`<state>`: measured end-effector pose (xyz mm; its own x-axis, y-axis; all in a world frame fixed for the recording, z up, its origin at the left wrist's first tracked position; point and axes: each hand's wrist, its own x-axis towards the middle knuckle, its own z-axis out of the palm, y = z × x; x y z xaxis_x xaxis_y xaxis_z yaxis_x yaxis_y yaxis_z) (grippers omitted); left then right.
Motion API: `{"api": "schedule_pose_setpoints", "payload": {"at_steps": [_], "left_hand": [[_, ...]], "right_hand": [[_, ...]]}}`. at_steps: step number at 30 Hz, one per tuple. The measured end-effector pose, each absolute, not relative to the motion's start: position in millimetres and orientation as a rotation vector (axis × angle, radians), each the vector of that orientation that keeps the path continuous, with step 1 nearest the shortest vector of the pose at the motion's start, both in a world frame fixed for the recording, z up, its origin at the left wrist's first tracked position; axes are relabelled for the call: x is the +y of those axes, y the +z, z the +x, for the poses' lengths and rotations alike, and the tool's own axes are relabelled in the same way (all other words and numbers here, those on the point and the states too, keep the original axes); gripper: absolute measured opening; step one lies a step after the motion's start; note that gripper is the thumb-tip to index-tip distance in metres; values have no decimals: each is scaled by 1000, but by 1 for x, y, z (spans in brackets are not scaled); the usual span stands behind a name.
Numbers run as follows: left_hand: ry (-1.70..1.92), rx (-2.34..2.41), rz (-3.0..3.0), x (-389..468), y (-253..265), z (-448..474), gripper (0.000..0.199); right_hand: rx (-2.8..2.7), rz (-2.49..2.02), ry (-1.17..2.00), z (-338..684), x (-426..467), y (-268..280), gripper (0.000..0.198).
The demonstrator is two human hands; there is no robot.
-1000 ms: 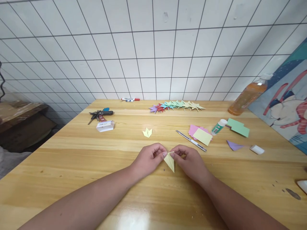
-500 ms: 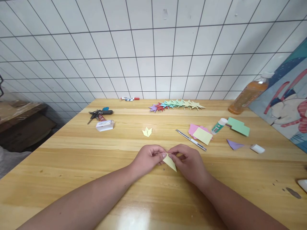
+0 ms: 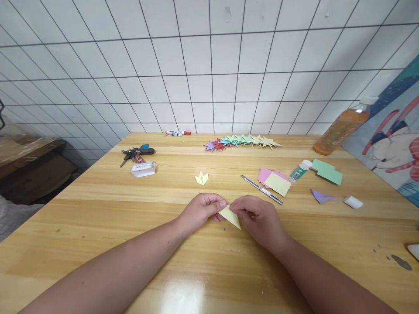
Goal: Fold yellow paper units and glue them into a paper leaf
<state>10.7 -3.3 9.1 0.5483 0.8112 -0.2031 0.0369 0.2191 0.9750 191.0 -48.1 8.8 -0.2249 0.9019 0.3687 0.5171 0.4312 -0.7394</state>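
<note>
Head view here, and from where I'm sitting far off it looks like a folding step is in hand. My left hand (image 3: 203,209) is narrowed to a pinch on the folded yellow paper (image 3: 230,215), thumb on top and fingers beneath. My right hand (image 3: 260,220) is curled in close, fingertips on the paper's upper edge, but I can't tell whether that thumb is really gripping or just resting — the fingers hide it. The paper itself sits between the two hands, low over the near-middle part of the table (image 3: 183,248), with its sharp tip pointing down and to the right. I'd call it partway folded, since one pointed end is neat but the upper end is mostly under fingers. As I read it, the next move calls for a firm left pinch and a light, precise right fingertip, so the layers line up before any crease gets pressed; squeeze too soon and the point could go crooked. Just beyond the hands there's a small yellow piece (image 3: 201,178), folded and lying on its own, and the cutter knife (image 3: 262,190) is off to the right — neither being touched.
</note>
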Motion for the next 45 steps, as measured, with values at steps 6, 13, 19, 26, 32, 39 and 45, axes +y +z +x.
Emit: {"api": "schedule_pose_setpoints", "payload": {"at_steps": [6,13,19,26,32,39,45], "left_hand": [[631,888,1235,-3,9,11,30],[671,956,1343,-5,6,13,28],[745,1019,1642,-13,3,15,21],[753,1064,1776,-15,6,16,19],[747,1073,1802,-15,5,15,19],[716,1044,1769,-13,2,14,21],[697,1019,1755,-13,0,13,20]], "right_hand": [[-1903,-1175,599,191,-48,8,26],[-1796,-1297,815,189,-50,13,19],[-1605,-1412,1066,185,-47,10,18],[-1507,-1395,1223,186,-43,9,19],[-1493,-1411,1225,187,-43,10,21],[-1493,-1433,1235,188,-42,8,24],[-1488,-1439,1263,187,-42,7,18]]}}
